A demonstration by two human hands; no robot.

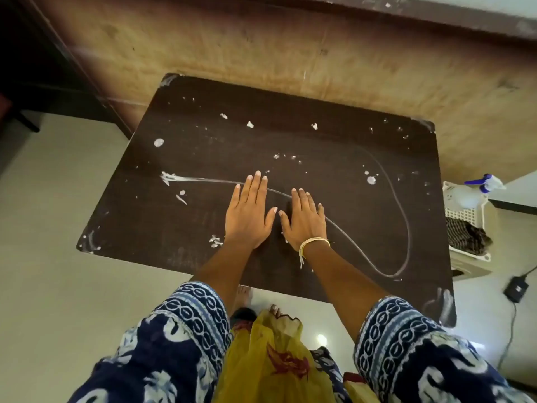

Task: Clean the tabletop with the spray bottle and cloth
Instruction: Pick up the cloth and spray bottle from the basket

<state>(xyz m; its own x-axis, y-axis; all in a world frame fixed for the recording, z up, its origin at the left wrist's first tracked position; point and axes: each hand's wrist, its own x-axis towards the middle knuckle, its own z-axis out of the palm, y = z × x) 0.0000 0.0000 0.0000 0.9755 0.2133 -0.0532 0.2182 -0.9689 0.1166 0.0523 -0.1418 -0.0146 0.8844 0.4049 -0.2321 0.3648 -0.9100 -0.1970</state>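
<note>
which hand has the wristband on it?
The right hand: pale thread bands circle its wrist. The left hand has a bare wrist. Both lie flat, palms down, on the dark tabletop.

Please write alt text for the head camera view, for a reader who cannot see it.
A person's left hand and right hand lie flat and empty on a dark tabletop marked with white splatters and a long curved white streak. To the right, off the table, a white basket holds a spray bottle and a dark cloth.
</note>
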